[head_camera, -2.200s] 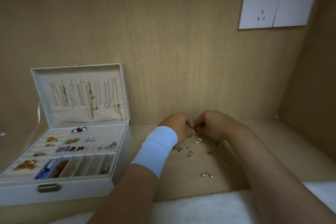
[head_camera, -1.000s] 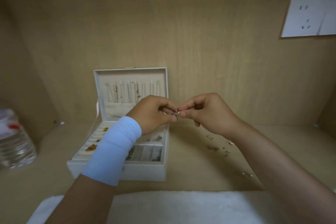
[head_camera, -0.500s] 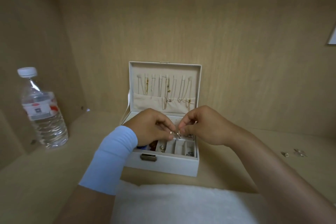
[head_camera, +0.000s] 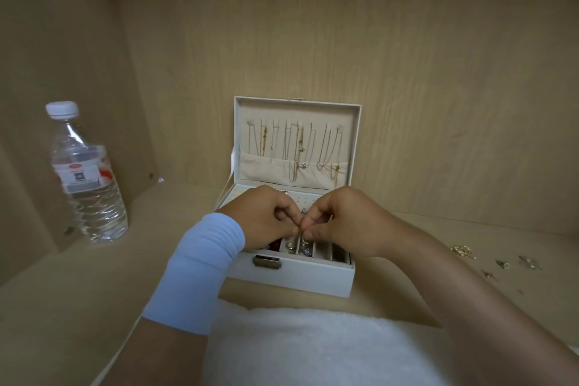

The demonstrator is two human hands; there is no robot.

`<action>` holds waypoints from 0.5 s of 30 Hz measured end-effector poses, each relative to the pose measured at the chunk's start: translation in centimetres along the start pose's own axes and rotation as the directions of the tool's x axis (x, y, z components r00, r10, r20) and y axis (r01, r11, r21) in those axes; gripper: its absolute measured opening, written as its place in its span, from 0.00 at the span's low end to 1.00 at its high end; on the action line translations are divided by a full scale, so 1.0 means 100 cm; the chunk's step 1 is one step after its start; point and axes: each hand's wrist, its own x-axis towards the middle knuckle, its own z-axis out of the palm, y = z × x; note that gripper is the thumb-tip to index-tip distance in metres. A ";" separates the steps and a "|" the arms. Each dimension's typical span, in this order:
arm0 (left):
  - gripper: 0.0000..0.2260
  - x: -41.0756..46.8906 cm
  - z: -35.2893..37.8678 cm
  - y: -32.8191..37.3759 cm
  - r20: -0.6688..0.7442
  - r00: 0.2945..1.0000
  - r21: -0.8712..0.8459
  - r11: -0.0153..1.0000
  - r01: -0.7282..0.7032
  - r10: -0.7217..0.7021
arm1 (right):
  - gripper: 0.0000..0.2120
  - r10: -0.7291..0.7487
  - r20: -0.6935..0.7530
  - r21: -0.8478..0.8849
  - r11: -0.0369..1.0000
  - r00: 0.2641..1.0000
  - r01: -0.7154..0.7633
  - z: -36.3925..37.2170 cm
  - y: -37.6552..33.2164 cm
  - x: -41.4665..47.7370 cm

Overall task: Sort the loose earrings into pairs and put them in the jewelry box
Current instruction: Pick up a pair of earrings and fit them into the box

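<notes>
Earring (head_camera: pixel 301 233) pinched in both grips, left hand (head_camera: pixel 266 219) and right hand (head_camera: pixel 347 222), above jewelry box (head_camera: pixel 313 279) front compartments, bottle (head_camera: pixel 89 185) well left.

lt blue sleeve band (head_camera: pixel 200 273), l wrist

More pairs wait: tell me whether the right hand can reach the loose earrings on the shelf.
Probably yes: the loose earrings lie uncovered right of the jewelry box, nothing between, but the right hand is pinching an earring.
</notes>
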 end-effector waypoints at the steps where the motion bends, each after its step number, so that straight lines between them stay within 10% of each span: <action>1: 0.06 0.000 0.002 0.000 -0.002 1.000 0.015 1.000 -0.004 0.004 | 0.02 0.002 0.007 0.001 1.000 1.000 -0.002 0.002 -0.001 -0.001; 15: 0.04 0.021 0.025 0.054 -0.149 0.970 0.023 0.981 -0.191 0.193 | 0.03 0.093 -0.211 0.020 0.996 0.973 -0.090 -0.074 0.060 -0.024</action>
